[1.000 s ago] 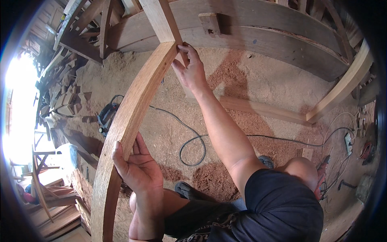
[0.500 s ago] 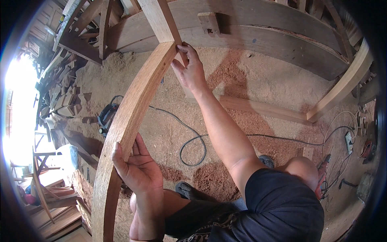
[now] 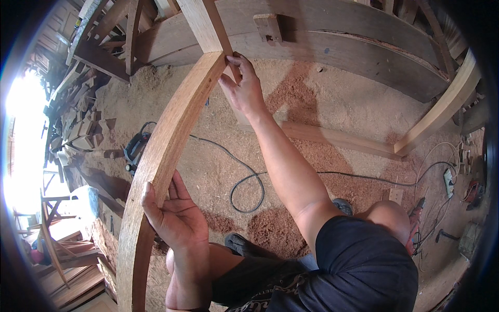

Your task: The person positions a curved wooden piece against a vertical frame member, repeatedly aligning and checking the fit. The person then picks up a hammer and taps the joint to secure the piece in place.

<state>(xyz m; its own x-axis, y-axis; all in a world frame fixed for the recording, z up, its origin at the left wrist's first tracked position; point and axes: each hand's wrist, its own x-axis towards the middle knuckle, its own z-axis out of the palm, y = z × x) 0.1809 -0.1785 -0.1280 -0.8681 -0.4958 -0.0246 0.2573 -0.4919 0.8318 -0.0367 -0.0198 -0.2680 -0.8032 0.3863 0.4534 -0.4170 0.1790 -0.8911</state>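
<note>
A long, lightly curved wooden beam [image 3: 161,148] runs from the lower left up to a corner joint, where a second wooden piece [image 3: 205,23] meets its end. My left hand [image 3: 179,221] grips the beam at its lower half, thumb on the near face and fingers reaching behind its right edge. Up at the joint, my right hand [image 3: 242,89] pinches the edge of the wood, thumb and fingers on either side of the corner. Some fingertips of both hands are hidden by the wood.
Sawdust covers the ground, crossed by a looped black cable [image 3: 254,200]. A dark power tool [image 3: 136,148] lies left, behind the beam. Wide dark planks [image 3: 332,49] stand at the back. Another wooden beam [image 3: 338,139] lies at the right, near a power strip [image 3: 448,183]. Scrap wood is piled left.
The view has shifted very slightly. Both hands keep the same places on the wood, and the beam has barely moved.
</note>
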